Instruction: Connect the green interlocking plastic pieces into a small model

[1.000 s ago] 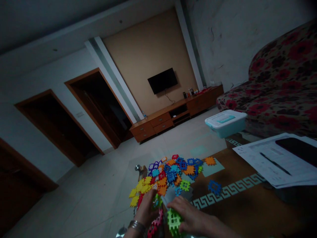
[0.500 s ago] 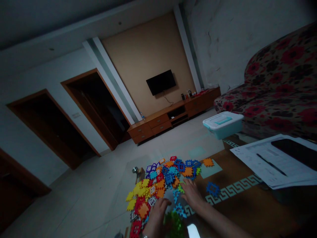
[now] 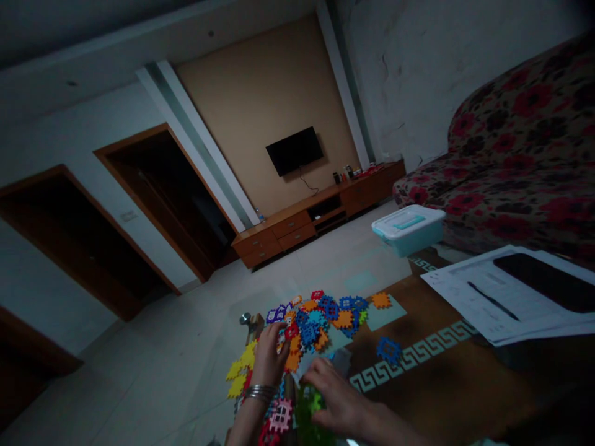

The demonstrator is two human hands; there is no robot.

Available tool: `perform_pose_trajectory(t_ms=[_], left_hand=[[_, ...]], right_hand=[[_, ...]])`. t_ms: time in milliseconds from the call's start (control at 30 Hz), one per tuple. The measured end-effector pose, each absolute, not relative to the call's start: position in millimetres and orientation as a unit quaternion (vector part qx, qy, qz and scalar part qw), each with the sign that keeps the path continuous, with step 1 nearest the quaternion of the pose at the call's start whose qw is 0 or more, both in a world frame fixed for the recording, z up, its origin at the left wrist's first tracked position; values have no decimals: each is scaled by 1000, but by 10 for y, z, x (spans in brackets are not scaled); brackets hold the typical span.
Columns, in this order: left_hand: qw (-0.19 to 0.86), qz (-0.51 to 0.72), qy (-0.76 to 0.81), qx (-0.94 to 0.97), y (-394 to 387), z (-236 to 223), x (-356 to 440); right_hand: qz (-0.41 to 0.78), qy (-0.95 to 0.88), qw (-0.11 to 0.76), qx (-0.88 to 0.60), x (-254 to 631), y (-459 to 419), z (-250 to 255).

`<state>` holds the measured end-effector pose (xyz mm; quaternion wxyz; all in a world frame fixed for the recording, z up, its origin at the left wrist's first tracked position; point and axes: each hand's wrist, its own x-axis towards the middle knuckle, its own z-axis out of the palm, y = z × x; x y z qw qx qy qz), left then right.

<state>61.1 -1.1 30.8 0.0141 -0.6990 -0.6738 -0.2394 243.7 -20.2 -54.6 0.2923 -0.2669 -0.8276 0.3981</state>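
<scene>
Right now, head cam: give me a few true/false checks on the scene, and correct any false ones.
The left hand wears a metal bangle at the wrist: true.
The storage box has its lid off: false, its white lid with a teal handle is on.
The television stands on the wooden cabinet: false, it is mounted on the wall above it.
A blue interlocking piece lies apart from the main pile: true.
The right hand holds the pen: false, the pen lies on the papers.
</scene>
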Motion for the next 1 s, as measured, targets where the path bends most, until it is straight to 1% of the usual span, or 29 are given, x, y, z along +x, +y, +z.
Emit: perform_pose_trajectory(t_ms=[100, 200, 267, 333, 400, 467, 567, 733, 867, 1000], left_hand=[[-2, -180, -677, -713, 145, 439, 760], [-18, -141, -672, -727, 363, 411, 1006], [-34, -107, -666, -737, 536, 289, 1226], [-51, -67, -658, -748, 711, 114, 1493], [-62, -25, -647, -760, 870, -76, 1788], [-61, 14, -636, -769, 1004, -252, 2068], [-46, 57, -634, -770, 1165, -454, 2360], [-39, 105, -647, -754, 1339, -622, 2442], [-55, 117, -659, -741, 1341, -651, 2386], [-86, 92, -672, -729, 1183, -554, 2305]], right_hand=[[403, -834, 281, -251, 2440, -208, -596], [385, -805, 307, -330, 2581, 7, -599], [352, -769, 321, -426, 2763, 228, -576], [309, -729, 318, -521, 2983, 454, -557], [268, -699, 293, -595, 3195, 648, -562], [241, -683, 261, -638, 3357, 791, -602], [224, -678, 231, -661, 3474, 915, -698], [208, -684, 226, -662, 3487, 1015, -804], [162, -673, 240, -681, 3612, 1179, -938], [101, -667, 266, -688, 3738, 1358, -1310]])
